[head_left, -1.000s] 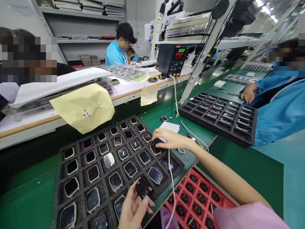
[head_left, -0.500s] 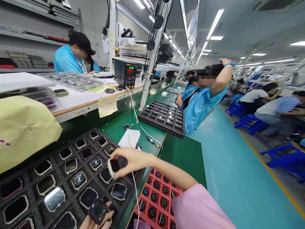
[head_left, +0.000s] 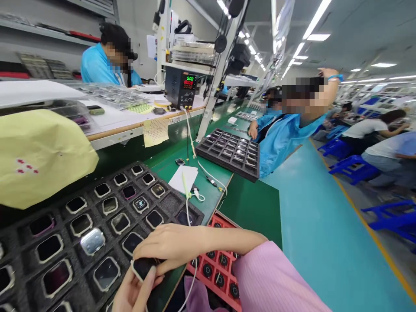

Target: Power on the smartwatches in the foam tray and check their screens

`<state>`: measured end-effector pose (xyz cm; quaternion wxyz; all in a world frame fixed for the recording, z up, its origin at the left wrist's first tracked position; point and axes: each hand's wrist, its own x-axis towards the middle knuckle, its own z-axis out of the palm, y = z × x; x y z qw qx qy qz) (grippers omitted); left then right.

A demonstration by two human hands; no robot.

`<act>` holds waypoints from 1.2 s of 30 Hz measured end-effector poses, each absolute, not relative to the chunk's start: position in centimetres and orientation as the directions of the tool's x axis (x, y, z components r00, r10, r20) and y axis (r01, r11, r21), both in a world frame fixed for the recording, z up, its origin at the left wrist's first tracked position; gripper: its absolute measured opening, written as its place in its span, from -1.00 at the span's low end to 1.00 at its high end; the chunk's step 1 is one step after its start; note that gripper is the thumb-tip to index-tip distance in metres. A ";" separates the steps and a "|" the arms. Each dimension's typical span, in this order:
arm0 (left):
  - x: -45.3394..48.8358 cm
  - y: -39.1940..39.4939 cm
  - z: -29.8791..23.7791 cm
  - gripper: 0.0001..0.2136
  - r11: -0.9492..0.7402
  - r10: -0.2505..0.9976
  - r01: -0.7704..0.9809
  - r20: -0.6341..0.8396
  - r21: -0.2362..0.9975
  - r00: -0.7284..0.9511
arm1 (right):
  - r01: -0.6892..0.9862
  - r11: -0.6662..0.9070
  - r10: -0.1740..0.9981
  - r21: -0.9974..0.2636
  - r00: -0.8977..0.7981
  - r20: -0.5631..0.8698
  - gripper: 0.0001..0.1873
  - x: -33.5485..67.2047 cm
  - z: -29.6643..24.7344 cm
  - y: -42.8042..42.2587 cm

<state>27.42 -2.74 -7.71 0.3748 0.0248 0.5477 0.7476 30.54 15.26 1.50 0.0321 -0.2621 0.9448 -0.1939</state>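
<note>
Low in the head view, my left hand (head_left: 136,288) and my right hand (head_left: 167,247) meet on one smartwatch (head_left: 143,268) with a dark face and pale frame. My left thumb presses on its face while the left fingers support it from below. My right fingers close over its top edge. Whatever lies under the watch is hidden by my hands. Behind them lies a black foam tray (head_left: 171,201) with watches in its compartments, among them a silver one (head_left: 92,241). A white cable (head_left: 196,271) hangs down just right of my hands.
A red tray (head_left: 209,287) of round black pieces sits under my right forearm. Ahead stand another black watch tray (head_left: 224,167), white paper (head_left: 183,180) and a power supply (head_left: 180,89). Yellow paper (head_left: 42,160) overhangs at left. A co-worker in blue (head_left: 282,138) sits beyond.
My right hand has brought the watch down and left to my left hand. The black square piece seen in my left hand before is now hidden. The view has shifted slightly.
</note>
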 end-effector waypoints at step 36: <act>26.0 -2.7 -4.0 -0.69 -0.153 0.740 -0.504 -0.240 0.850 -0.629 | -0.304 0.626 -0.301 -0.718 -0.944 0.136 -0.59 30.5 -0.1 14.8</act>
